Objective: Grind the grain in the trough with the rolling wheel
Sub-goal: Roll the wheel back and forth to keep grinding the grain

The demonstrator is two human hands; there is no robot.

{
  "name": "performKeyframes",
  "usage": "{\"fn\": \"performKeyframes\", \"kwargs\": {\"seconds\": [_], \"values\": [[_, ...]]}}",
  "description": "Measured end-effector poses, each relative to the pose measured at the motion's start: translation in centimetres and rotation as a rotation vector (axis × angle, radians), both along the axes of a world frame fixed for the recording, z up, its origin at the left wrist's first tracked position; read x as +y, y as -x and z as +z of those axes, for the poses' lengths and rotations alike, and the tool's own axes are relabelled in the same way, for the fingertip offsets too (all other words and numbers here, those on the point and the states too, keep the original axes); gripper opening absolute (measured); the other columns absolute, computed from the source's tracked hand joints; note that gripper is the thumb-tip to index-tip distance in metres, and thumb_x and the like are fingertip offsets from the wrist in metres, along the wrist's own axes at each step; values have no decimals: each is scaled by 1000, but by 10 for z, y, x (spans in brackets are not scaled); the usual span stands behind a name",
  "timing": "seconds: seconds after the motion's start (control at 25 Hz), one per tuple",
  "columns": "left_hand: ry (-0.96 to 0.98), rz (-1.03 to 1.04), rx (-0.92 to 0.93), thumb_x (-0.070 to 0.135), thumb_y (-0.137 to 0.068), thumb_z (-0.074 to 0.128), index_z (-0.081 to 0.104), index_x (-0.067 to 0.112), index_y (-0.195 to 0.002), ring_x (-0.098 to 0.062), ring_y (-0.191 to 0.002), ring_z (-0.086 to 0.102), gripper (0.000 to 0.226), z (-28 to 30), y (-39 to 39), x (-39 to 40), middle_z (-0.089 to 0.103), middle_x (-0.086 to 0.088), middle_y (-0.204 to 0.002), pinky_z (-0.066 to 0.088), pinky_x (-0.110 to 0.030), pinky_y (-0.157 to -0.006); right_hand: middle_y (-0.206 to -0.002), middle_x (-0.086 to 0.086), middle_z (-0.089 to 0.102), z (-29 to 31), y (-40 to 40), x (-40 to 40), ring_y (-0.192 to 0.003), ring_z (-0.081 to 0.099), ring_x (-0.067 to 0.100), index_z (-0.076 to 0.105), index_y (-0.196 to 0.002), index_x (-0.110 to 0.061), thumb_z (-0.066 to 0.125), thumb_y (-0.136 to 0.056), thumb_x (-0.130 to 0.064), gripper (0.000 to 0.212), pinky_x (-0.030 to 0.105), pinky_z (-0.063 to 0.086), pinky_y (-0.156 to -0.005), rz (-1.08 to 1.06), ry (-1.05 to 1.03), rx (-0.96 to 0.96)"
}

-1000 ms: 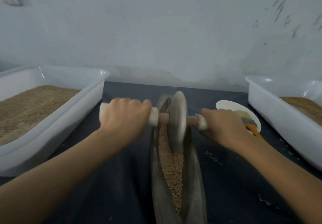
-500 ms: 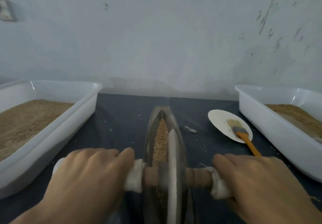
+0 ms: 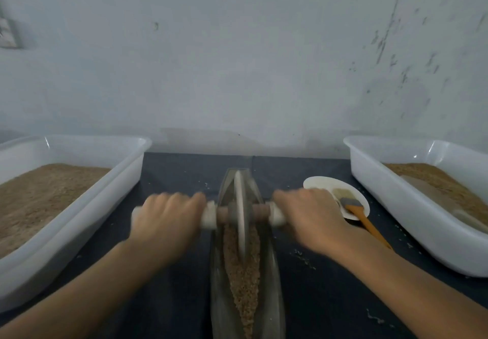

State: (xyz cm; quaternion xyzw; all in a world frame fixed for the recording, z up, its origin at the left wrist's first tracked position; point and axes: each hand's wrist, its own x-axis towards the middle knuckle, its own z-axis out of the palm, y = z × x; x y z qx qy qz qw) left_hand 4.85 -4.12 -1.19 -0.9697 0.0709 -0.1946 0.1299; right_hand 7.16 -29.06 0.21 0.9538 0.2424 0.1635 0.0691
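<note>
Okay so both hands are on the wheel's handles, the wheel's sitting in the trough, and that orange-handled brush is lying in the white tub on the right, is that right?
Not quite. The head view shows the brush resting on the small white plate, beside the right tub, not in it. The rest holds: left hand and right hand grip the handles, the wheel sits in the trough.

Both my bare forearms reach forward, side by side. My left hand (image 3: 166, 222) and right hand (image 3: 309, 220) are knuckles up. Each has its fingers (image 3: 184, 201) curled around a handle end.

Two white tubs (image 3: 79, 188) (image 3: 412, 206), one trough (image 3: 274, 280), one wheel (image 3: 239, 206), one plate (image 3: 319, 183), one brush (image 3: 361, 214), two hands (image 3: 163, 222) (image 3: 311, 220)
</note>
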Motion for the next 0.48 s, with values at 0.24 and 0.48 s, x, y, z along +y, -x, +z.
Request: {"fn": "performKeyframes", "kwargs": {"seconds": [0.24, 0.48], "values": [[-29, -2, 77, 58, -66, 55, 26, 44, -80, -6, -48, 23, 35, -6, 64, 14, 32, 11, -56, 17, -28, -48, -77, -9, 57, 2, 54, -16, -70, 58, 17, 29, -80, -35, 71, -70, -40, 43, 35, 42, -57, 95, 70, 85], [-55, -18, -117, 35, -77, 64, 39, 28, -81, -19, -68, 62, 27, 11, -39, -5, 64, 5, -77, 31, -29, -54, -92, -4, 65, -14, -43, 6, -79, 63, 22, 45, -93, -26, 62, -82, -34, 22, 35, 45, -61, -58, -10, -152]]}}
